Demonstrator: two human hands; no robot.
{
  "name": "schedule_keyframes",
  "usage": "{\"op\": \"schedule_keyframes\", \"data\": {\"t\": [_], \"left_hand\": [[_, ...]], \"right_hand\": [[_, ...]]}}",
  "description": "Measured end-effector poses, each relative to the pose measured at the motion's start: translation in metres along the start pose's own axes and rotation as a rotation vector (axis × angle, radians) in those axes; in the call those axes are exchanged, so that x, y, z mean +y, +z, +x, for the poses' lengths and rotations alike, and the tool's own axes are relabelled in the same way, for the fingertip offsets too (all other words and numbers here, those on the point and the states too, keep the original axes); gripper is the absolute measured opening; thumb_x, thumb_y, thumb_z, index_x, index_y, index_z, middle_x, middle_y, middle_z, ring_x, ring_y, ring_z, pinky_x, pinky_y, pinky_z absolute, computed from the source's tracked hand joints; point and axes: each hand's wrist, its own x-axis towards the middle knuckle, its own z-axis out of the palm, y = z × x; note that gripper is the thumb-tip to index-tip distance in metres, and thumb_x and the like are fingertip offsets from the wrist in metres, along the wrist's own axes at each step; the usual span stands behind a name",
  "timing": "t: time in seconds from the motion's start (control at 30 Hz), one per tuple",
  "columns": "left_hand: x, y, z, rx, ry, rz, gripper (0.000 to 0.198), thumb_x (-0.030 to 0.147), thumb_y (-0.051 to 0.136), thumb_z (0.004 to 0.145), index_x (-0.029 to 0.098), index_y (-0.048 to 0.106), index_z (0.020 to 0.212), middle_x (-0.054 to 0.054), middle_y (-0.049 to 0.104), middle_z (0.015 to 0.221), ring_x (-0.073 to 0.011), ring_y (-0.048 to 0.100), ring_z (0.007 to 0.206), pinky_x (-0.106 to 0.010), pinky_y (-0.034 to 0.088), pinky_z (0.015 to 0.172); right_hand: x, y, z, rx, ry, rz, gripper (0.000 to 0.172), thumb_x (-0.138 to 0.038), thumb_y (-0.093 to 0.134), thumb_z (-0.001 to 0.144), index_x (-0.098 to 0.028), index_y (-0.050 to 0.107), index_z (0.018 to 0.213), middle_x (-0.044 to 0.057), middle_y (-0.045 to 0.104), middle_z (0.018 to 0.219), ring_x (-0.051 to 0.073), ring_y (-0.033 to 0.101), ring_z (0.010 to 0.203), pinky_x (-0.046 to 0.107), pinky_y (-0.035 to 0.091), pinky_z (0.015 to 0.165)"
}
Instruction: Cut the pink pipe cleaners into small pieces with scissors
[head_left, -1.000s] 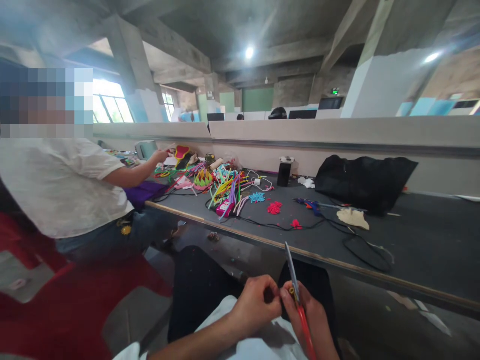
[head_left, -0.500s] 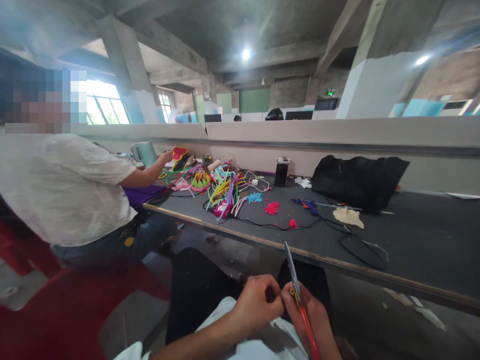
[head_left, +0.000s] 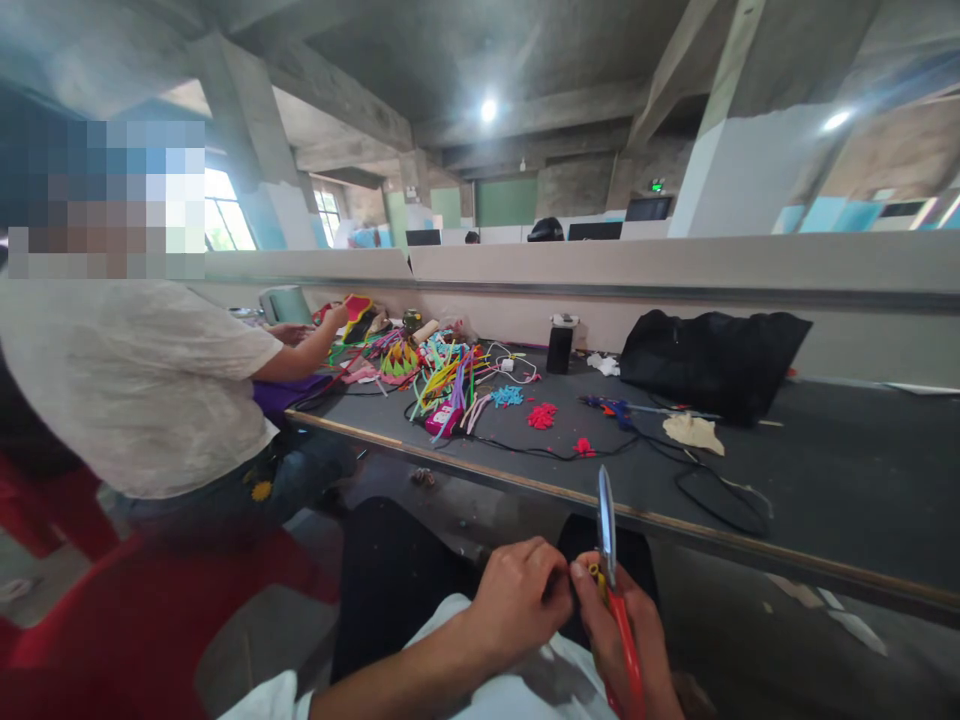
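Note:
Above my lap, my right hand (head_left: pixel 630 625) is closed around red-handled scissors (head_left: pixel 622 610), whose silver blades point up toward the table edge. A small yellow piece (head_left: pixel 597 574) shows between its fingers beside the blades. My left hand (head_left: pixel 525 597) is curled with its fingertips pinched close to the right thumb; whatever it may hold is hidden. On the table ahead lie a pile of red pieces (head_left: pixel 541 416), a smaller red pile (head_left: pixel 584 447) and blue pieces (head_left: pixel 508 396). Colourful fuzzy strips (head_left: pixel 455 377) are heaped further left.
A person in a white shirt (head_left: pixel 142 380) sits at the left, arms over the table. On the dark table (head_left: pixel 840 480) are a black bag (head_left: pixel 709 362), a glue gun (head_left: pixel 616 411), black cables, a black container (head_left: pixel 559 347) and a beige cloth (head_left: pixel 694 433). A red chair (head_left: pixel 157 610) stands lower left.
The scissors have turned more upright and shifted slightly right with my right hand. My left hand stays close beside it. The other person has leaned right, and a second hand now shows.

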Motion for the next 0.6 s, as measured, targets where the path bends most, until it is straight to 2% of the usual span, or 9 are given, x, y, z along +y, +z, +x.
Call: {"op": "schedule_keyframes", "data": {"t": [0.07,0.17,0.23,0.3,0.47,0.6], "left_hand": [[0.004,-0.004,0.005,0.025,-0.170,-0.227,0.006,0.016,0.056,0.072,0.016,0.061,0.068,-0.003,0.059,0.064,-0.0118,0.050,0.057,-0.024,0.034,0.054],[0.011,-0.016,0.016,0.038,-0.436,-0.771,0.008,0.021,0.059,0.072,0.014,0.058,0.067,0.000,0.057,0.059,-0.0072,0.042,0.045,-0.022,0.029,0.046],[0.017,-0.026,0.023,0.048,-0.473,-1.087,0.011,0.022,0.061,0.073,0.014,0.056,0.067,0.001,0.056,0.058,-0.0047,0.037,0.041,-0.021,0.026,0.044],[0.021,-0.034,0.029,0.058,-0.466,-1.281,0.013,0.022,0.065,0.072,0.014,0.056,0.068,0.003,0.053,0.055,-0.0034,0.035,0.040,-0.020,0.026,0.045],[0.026,-0.044,0.032,0.011,-0.482,-1.421,0.017,0.022,0.070,0.070,0.013,0.056,0.068,0.004,0.052,0.053,-0.0030,0.035,0.040,-0.020,0.024,0.044],[0.029,-0.044,0.032,0.023,-0.484,-1.423,0.018,0.023,0.071,0.070,0.013,0.057,0.068,0.003,0.052,0.053,-0.0029,0.035,0.041,-0.020,0.023,0.044]], "right_hand": [[0.000,-0.001,0.001,0.028,-0.005,-0.034,0.036,-0.051,0.046,0.090,-0.019,0.060,0.081,0.001,0.062,0.063,0.014,0.057,0.057,0.021,0.044,0.053],[0.000,-0.002,0.001,0.040,-0.043,-0.125,0.037,-0.054,0.049,0.087,-0.020,0.060,0.090,0.000,0.063,0.065,0.013,0.056,0.054,0.022,0.045,0.053],[0.000,-0.001,-0.001,0.022,-0.059,-0.165,0.039,-0.056,0.051,0.084,-0.019,0.060,0.096,0.000,0.063,0.066,0.013,0.055,0.052,0.022,0.045,0.053],[-0.001,0.001,-0.003,0.001,-0.068,-0.193,0.040,-0.055,0.053,0.084,-0.019,0.059,0.099,0.000,0.064,0.069,0.013,0.057,0.054,0.022,0.046,0.054],[-0.003,0.003,-0.007,-0.073,-0.101,-0.265,0.035,-0.054,0.050,0.087,-0.022,0.061,0.096,0.000,0.067,0.071,0.015,0.062,0.061,0.022,0.046,0.057],[-0.004,0.003,-0.007,-0.055,-0.122,-0.347,0.037,-0.056,0.048,0.087,-0.023,0.063,0.094,0.000,0.067,0.067,0.016,0.062,0.059,0.022,0.045,0.055]]}}
